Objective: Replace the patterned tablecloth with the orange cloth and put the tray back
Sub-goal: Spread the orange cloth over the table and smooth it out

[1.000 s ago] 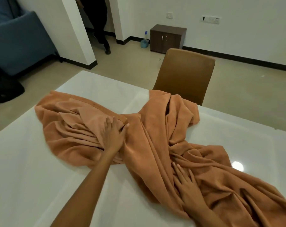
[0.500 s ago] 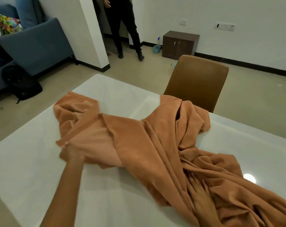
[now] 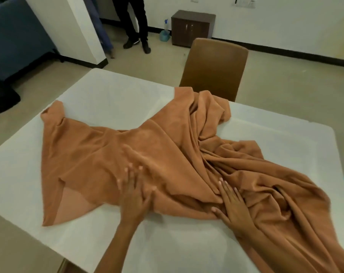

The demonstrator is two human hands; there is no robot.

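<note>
Step in hand: spreading the orange cloth point(image 3: 167, 154), bunched across the white counter point(image 3: 108, 99). Left hand point(image 3: 134, 192) and right hand point(image 3: 233, 205) press flat, fingers straight. Next: draw the folds outward to the edges.

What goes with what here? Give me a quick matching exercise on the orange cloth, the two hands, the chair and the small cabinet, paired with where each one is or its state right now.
Column one:
1. orange cloth
2. left hand
3. chair
4. cabinet

Column two:
A. against the far wall, spray bottle beside it
B. bunched and only partly spread over the white table
C. flat on the smoother part of the cloth, fingers spread
D. at the table's far edge

Pairs: 1-B, 2-C, 3-D, 4-A. The right hand also lies flat, by the folds.
</note>
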